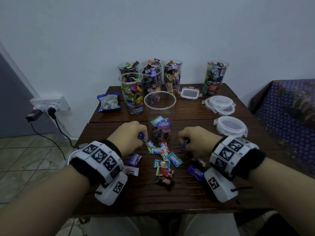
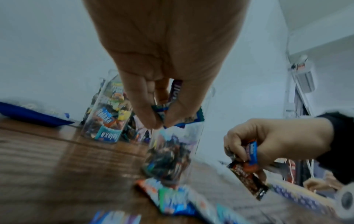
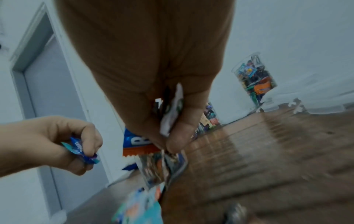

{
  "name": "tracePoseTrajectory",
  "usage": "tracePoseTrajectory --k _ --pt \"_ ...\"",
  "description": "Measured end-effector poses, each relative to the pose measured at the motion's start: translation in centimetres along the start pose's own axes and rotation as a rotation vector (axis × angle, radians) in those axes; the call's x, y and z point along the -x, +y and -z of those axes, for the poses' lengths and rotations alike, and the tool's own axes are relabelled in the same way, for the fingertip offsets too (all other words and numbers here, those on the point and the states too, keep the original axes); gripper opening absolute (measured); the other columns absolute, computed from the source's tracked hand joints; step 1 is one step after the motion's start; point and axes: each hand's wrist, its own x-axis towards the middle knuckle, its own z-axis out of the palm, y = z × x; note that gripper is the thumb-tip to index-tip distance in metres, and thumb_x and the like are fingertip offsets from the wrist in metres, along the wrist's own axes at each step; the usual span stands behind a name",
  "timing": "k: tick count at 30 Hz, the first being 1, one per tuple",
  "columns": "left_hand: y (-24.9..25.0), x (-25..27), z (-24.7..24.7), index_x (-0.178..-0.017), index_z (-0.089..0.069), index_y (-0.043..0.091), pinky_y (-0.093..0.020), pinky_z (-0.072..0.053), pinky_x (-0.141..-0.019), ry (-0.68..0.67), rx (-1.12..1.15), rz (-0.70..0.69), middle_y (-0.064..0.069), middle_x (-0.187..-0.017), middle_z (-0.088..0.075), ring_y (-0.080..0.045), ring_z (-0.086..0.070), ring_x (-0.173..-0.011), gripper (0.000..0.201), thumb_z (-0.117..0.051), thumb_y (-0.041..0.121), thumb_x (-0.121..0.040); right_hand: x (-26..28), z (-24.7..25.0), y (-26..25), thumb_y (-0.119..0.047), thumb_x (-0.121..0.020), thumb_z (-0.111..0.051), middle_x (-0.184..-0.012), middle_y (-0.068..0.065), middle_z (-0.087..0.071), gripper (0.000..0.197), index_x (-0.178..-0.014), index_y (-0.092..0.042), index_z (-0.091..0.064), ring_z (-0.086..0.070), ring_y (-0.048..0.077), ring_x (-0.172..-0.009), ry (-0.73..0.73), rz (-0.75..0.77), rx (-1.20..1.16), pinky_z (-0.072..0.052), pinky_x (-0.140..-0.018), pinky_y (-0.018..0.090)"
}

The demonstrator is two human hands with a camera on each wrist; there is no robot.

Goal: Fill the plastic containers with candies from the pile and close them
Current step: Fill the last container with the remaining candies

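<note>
A clear tall container (image 1: pixel 159 114), open and about a third full of candies, stands mid-table. My left hand (image 1: pixel 132 135) sits just left of its base, fingers curled round blue and teal wrapped candies (image 2: pixel 162 109). My right hand (image 1: pixel 194 138) sits just right of it, gripping wrapped candies (image 2: pixel 250 153), one blue, one dark brown. Loose candies (image 1: pixel 162 160) lie scattered between and in front of both hands. In the right wrist view my fingers pinch a white wrapper (image 3: pixel 172 115) and a blue-orange candy (image 3: pixel 138 144).
Several filled open containers (image 1: pixel 132 92) stand at the back, one more at back right (image 1: pixel 215 79). Round lids (image 1: pixel 219 104) (image 1: pixel 231 126) and a square lid (image 1: pixel 190 92) lie on the right. A blue candy bag (image 1: pixel 109 103) lies at left. The table edge (image 1: pixel 81 138) drops off beside my left wrist.
</note>
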Motion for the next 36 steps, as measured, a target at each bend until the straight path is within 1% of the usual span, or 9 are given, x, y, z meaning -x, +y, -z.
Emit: tracePoseTrajectory --k 3,6,10,13,18,24,30,34,36 --pt "0.6 0.1 1.6 -0.082 -0.059 0.025 -0.026 -0.037 -0.077 0.113 0.064 -0.018 0.004 -0.093 -0.048 -0.015 -0.049 -0.088 0.02 -0.066 0.006 -0.082 0.1 1.7 -0.2 -0.003 -0.082 -0.058 -0.085 -0.001 -0.049 0.031 -0.065 -0.024 -0.041 -0.049 0.017 -0.083 0.099 0.025 -0.094 -0.045 -0.078 0.032" --pt "1.0 0.0 3.0 -0.08 -0.06 0.025 -0.025 -0.038 -0.077 0.216 0.159 -0.038 0.004 -0.092 -0.053 -0.013 -0.052 -0.086 0.023 -0.067 0.004 -0.08 0.4 4.1 -0.7 0.0 -0.08 -0.06 -0.074 -0.006 -0.051 0.024 -0.069 -0.019 -0.048 -0.056 0.012 -0.064 0.223 0.067 -0.221 -0.046 -0.063 0.027" --pt "1.5 -0.4 4.5 -0.074 -0.059 0.03 -0.024 -0.039 -0.067 0.337 0.292 -0.045 0.012 -0.081 -0.055 -0.003 -0.051 -0.073 0.028 -0.067 0.003 -0.078 0.0 7.5 -1.5 0.004 -0.076 -0.062 -0.065 -0.009 -0.052 0.032 -0.064 -0.022 -0.048 -0.052 -0.001 -0.054 0.403 0.133 -0.342 -0.039 -0.053 0.011" --pt "1.6 -1.2 5.3 -0.069 -0.057 0.036 -0.026 -0.042 -0.065 0.389 0.366 -0.023 0.01 -0.076 -0.057 -0.01 -0.053 -0.069 0.035 -0.067 0.004 -0.077 -1.3 9.4 -2.2 0.003 -0.077 -0.06 -0.057 -0.01 -0.054 0.032 -0.065 -0.023 -0.047 -0.054 0.0 -0.053 0.45 0.131 -0.372 -0.04 -0.05 0.011" --pt "1.9 -2.1 6.2 -0.069 -0.058 0.032 -0.024 -0.036 -0.059 0.436 0.461 -0.011 0.01 -0.064 -0.053 -0.007 -0.046 -0.057 0.033 -0.066 0.001 -0.076 -4.1 10.6 -3.2 0.002 -0.079 -0.06 -0.069 -0.008 -0.048 0.018 -0.078 -0.014 -0.052 -0.046 0.004 -0.058 0.469 0.103 -0.297 -0.041 -0.053 0.021" --pt "1.7 -2.4 6.2 -0.075 -0.062 0.024 -0.022 -0.034 -0.054 0.439 0.442 0.002 0.011 -0.064 -0.053 -0.004 -0.045 -0.056 0.023 -0.066 0.002 -0.077 -6.4 9.8 -3.5 -0.001 -0.079 -0.061 -0.088 0.006 -0.053 0.02 -0.073 -0.017 -0.05 -0.052 0.023 -0.078 0.43 0.073 -0.251 -0.041 -0.061 0.028" --pt "1.6 -3.1 6.3 -0.073 -0.06 0.027 -0.025 -0.038 -0.061 0.429 0.451 0.003 0.01 -0.069 -0.056 -0.006 -0.049 -0.061 0.025 -0.067 0.004 -0.077 -6.8 9.4 -3.8 -0.006 -0.083 -0.063 -0.08 -0.006 -0.051 0.014 -0.093 -0.016 -0.063 -0.048 0.01 -0.069 0.386 0.082 -0.217 -0.035 -0.054 0.017" --pt "1.4 -3.6 6.3 -0.072 -0.061 0.029 -0.03 -0.046 -0.067 0.431 0.456 -0.007 0.003 -0.081 -0.064 -0.014 -0.057 -0.07 0.026 -0.067 0.005 -0.077 -6.1 9.0 -3.5 -0.009 -0.084 -0.062 -0.093 -0.001 -0.059 0.015 -0.095 -0.019 -0.064 -0.056 0.015 -0.085 0.435 0.082 -0.327 -0.048 -0.073 0.026" --pt "1.5 -3.9 6.3 -0.075 -0.062 0.029 -0.028 -0.044 -0.062 0.429 0.453 -0.004 0.003 -0.075 -0.062 -0.013 -0.054 -0.064 0.025 -0.067 0.004 -0.077 -5.6 8.4 -3.2 -0.014 -0.085 -0.062 -0.098 0.0 -0.059 0.012 -0.096 -0.02 -0.064 -0.055 0.015 -0.089 0.512 0.064 -0.375 -0.047 -0.08 0.028"
